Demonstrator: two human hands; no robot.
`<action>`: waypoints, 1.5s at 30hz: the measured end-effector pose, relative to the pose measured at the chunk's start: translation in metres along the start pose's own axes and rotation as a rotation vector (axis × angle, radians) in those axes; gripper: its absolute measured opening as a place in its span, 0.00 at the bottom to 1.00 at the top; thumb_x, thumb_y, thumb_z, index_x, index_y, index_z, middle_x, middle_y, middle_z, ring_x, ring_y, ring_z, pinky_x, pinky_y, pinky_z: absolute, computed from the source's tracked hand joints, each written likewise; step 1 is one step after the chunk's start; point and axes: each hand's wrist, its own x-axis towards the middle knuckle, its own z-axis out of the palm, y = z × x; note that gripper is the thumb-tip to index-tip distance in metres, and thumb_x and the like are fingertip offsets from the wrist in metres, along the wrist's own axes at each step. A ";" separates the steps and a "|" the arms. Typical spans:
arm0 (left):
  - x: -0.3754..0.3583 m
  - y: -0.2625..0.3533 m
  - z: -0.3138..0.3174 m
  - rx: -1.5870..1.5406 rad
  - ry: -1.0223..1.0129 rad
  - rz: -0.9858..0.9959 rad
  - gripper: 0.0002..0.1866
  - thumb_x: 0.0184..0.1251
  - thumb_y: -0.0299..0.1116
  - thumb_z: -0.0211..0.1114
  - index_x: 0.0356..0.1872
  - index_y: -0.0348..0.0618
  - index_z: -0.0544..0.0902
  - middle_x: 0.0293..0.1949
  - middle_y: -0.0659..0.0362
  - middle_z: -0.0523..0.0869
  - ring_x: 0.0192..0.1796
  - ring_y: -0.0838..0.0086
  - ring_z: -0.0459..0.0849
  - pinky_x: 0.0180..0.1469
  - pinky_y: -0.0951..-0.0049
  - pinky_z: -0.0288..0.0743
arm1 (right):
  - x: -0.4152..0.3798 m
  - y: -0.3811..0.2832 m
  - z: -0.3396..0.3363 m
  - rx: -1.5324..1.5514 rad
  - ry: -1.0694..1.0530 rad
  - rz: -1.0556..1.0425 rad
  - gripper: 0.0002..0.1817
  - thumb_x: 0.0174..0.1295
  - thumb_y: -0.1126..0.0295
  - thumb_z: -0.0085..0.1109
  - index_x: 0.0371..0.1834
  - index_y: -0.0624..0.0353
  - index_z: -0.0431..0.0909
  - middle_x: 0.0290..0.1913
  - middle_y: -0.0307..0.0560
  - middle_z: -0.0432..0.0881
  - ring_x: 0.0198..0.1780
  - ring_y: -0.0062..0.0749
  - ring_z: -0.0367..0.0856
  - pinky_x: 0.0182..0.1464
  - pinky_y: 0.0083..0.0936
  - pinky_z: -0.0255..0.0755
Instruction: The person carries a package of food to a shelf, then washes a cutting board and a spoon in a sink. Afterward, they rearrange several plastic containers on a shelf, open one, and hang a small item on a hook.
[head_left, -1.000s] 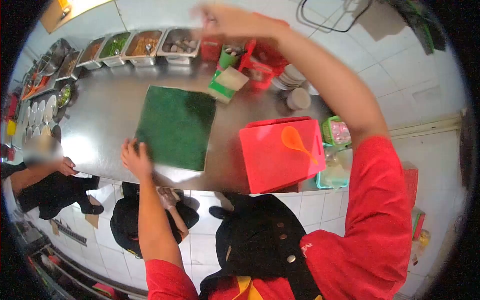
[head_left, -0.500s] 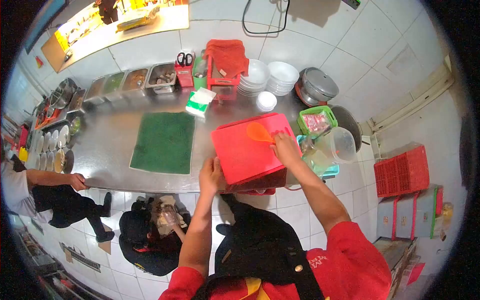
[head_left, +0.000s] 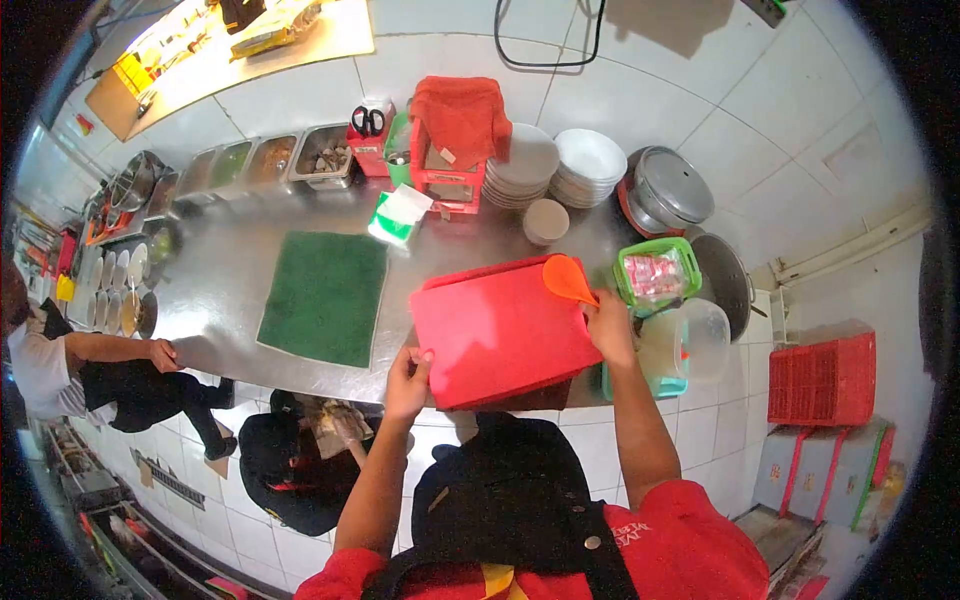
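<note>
A flat red plastic board (head_left: 505,335) lies over a red container or frame whose rim shows behind it, at the front edge of the steel counter. My left hand (head_left: 408,382) grips the board's near left edge, thumb on top. At its right edge, my right hand (head_left: 610,328) is closed on the handle of an orange spoon (head_left: 570,279), whose broad bowl rests over the board's far right corner. The fingers' undersides are hidden. Close beside my right hand stand a clear plastic jug (head_left: 705,340) and a green basket (head_left: 680,255) with packets in it.
A green cloth (head_left: 322,298) lies on the steel counter (head_left: 215,275). Behind stand white bowls (head_left: 590,160), a red rack (head_left: 450,165), a lidded pot (head_left: 675,185) and metal food pans (head_left: 325,155). One person (head_left: 110,370) stands at the left; another (head_left: 295,465) crouches below the counter.
My right hand has moved right with the orange spoon, from over the board to its right edge. The board sits turned straighter, and my left hand is slightly lower and further left.
</note>
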 end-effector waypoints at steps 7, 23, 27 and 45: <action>-0.002 0.023 0.007 0.035 0.046 -0.069 0.07 0.70 0.31 0.63 0.35 0.41 0.74 0.31 0.67 0.74 0.36 0.83 0.71 0.43 0.80 0.67 | 0.006 0.005 -0.006 0.169 0.006 0.194 0.12 0.59 0.69 0.64 0.43 0.65 0.81 0.35 0.64 0.83 0.38 0.58 0.82 0.41 0.44 0.75; -0.029 0.115 -0.012 0.569 0.016 0.815 0.10 0.46 0.19 0.67 0.32 0.36 0.78 0.33 0.49 0.85 0.35 0.57 0.84 0.38 0.59 0.79 | -0.029 0.026 -0.066 -0.048 0.241 0.261 0.09 0.58 0.70 0.61 0.32 0.58 0.68 0.27 0.32 0.64 0.31 0.23 0.71 0.38 0.22 0.71; -0.038 0.117 -0.017 0.620 0.008 0.822 0.11 0.45 0.18 0.67 0.32 0.37 0.78 0.34 0.48 0.85 0.36 0.55 0.85 0.39 0.56 0.79 | -0.040 0.026 -0.073 0.124 0.212 0.147 0.10 0.60 0.68 0.61 0.34 0.57 0.68 0.30 0.35 0.65 0.32 0.24 0.71 0.40 0.24 0.72; -0.041 0.083 -0.006 0.390 0.080 -0.001 0.06 0.67 0.25 0.64 0.34 0.39 0.74 0.27 0.64 0.78 0.31 0.84 0.74 0.34 0.78 0.70 | 0.016 -0.027 -0.062 0.706 -0.095 0.279 0.11 0.66 0.72 0.62 0.49 0.63 0.79 0.34 0.32 0.78 0.34 0.15 0.72 0.38 0.17 0.67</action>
